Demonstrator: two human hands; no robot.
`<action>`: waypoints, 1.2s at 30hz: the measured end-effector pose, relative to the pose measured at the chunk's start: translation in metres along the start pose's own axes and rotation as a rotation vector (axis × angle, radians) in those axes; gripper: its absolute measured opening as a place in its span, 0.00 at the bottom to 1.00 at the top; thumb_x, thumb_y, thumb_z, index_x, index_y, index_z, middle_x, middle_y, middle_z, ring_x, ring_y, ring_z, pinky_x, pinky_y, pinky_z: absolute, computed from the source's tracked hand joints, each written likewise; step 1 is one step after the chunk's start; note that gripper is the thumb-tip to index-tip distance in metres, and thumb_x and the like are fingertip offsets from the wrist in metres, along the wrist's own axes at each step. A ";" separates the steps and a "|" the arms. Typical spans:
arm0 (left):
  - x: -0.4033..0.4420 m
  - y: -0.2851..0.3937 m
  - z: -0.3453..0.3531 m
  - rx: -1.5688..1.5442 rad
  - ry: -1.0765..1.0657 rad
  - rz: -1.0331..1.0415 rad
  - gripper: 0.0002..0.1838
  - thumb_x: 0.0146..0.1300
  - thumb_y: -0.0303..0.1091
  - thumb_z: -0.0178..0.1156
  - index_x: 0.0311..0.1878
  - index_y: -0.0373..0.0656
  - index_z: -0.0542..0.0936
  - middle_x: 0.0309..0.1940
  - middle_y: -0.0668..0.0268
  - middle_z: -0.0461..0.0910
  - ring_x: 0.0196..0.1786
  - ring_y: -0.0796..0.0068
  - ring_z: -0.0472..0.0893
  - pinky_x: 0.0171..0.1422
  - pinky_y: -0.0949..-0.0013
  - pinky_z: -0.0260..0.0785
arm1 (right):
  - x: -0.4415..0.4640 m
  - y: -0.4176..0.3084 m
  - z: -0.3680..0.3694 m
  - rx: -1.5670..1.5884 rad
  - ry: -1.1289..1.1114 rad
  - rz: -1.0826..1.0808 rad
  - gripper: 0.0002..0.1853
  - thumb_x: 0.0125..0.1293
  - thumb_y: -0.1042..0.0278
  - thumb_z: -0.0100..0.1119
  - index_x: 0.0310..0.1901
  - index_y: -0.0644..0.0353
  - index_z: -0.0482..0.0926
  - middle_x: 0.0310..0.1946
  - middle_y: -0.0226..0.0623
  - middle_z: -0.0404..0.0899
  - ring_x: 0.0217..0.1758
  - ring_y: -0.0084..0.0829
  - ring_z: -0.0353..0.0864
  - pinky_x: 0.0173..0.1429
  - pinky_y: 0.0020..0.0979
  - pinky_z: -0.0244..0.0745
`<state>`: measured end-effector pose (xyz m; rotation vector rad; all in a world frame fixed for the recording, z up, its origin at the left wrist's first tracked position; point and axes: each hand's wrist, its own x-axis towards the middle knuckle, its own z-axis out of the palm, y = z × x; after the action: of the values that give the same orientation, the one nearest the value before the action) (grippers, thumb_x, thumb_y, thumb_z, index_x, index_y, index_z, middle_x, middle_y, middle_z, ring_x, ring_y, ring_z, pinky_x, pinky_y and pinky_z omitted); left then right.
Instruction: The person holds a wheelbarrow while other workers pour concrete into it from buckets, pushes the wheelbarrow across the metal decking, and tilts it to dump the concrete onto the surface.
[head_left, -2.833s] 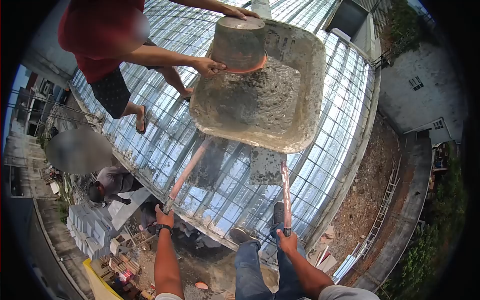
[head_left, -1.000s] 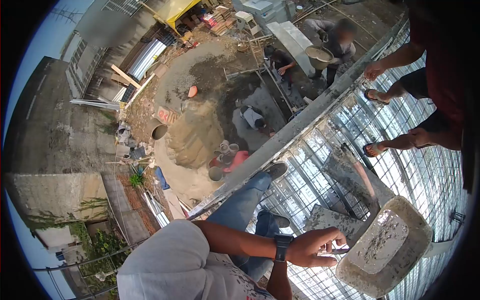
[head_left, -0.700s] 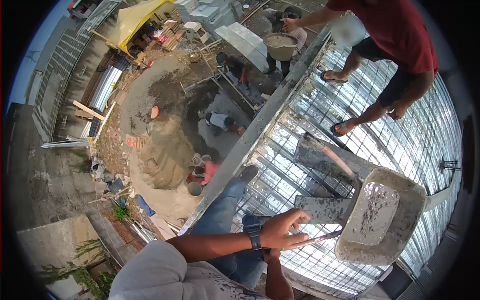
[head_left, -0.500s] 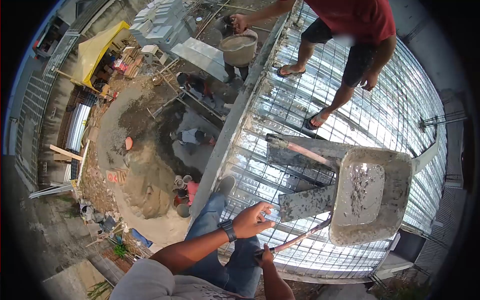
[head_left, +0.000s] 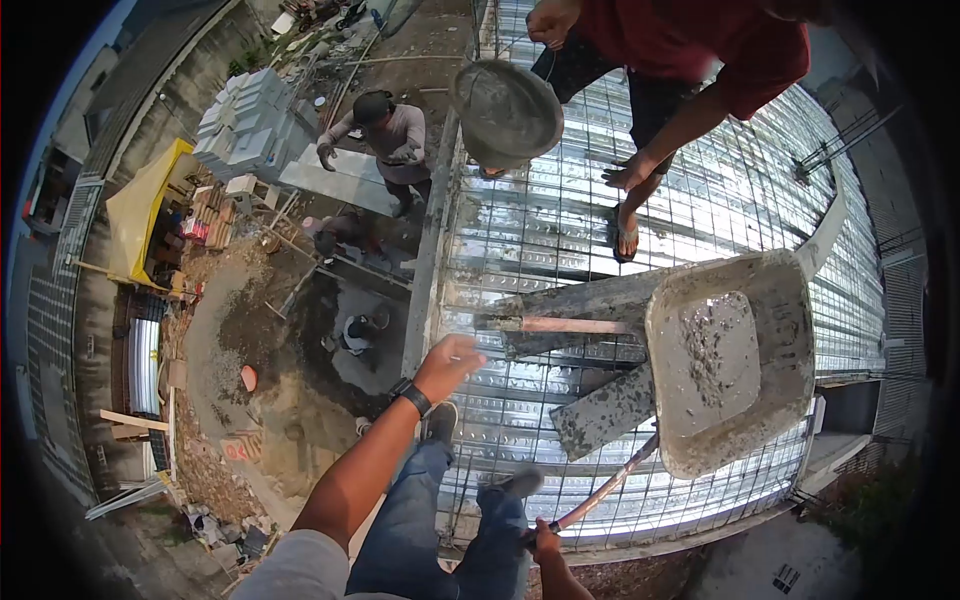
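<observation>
My right hand (head_left: 545, 541) is wrapped around the black grip of one wheelbarrow handle (head_left: 606, 487). My left hand (head_left: 450, 368), with a dark watch at the wrist, is raised and empty, fingers extended, just short of the other handle (head_left: 575, 325). The wheelbarrow (head_left: 785, 335) stands on the deck to my right, its tray caked with grey cement and holding a little wet mix. Beyond it, a person in a red shirt (head_left: 690, 50) holds a cement-stained bucket (head_left: 507, 115) tilted above the deck edge.
Under the wheelbarrow lie grey boards (head_left: 600, 412). Steel mesh covers the shiny metal deck (head_left: 560, 240). A concrete edge beam (head_left: 428, 270) borders a drop to the ground, where a person in a dark cap (head_left: 375, 108) and other workers stand near a sand pile (head_left: 310, 440).
The bucket has come up from the worker below to over the deck, in the red-shirted person's hand. My left hand has shifted up and left. My view has turned slightly.
</observation>
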<state>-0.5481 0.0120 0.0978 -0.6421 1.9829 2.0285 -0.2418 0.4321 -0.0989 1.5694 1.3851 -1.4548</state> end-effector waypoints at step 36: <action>0.056 -0.026 0.028 0.076 -0.052 -0.196 0.37 0.66 0.42 0.63 0.72 0.42 0.57 0.46 0.61 0.80 0.42 0.74 0.82 0.42 0.69 0.76 | -0.055 -0.026 0.029 0.309 0.155 -0.049 0.20 0.61 0.52 0.67 0.34 0.64 0.77 0.19 0.39 0.76 0.17 0.31 0.74 0.22 0.34 0.70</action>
<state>-0.5894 0.0339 0.0486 -0.7286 1.8777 1.8279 -0.2683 0.3971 -0.0476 1.8867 1.3401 -1.6693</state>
